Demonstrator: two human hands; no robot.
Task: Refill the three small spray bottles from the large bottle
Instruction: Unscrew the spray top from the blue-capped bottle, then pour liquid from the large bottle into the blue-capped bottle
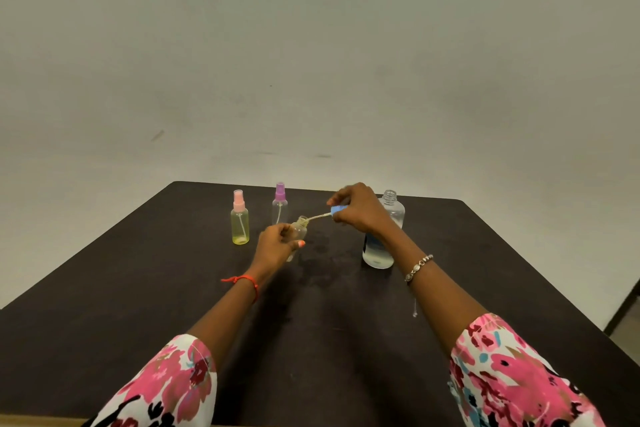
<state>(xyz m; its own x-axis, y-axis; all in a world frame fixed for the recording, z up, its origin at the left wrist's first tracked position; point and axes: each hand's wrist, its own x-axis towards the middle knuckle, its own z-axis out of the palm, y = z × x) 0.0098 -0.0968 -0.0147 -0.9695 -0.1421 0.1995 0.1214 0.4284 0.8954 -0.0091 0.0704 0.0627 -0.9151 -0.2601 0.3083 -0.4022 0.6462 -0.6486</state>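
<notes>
left hand (pixel 277 241): gripped the small clear bottle (pixel 299 230), tilted, at centre frame.
right hand (pixel 360 210): pinched the blue spray top (pixel 338 210), its dip tube at the bottle's neck.
step: best to keep the tube in line with the neck.
large bottle (pixel 393 210): uncapped, just behind the right wrist; a swing could tip it.
room: most of the desk (pixel 138 288) lay toward the lower frame.

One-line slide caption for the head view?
Left hand grips a small bottle; right hand holds its blue spray top, tube at neck.
</notes>
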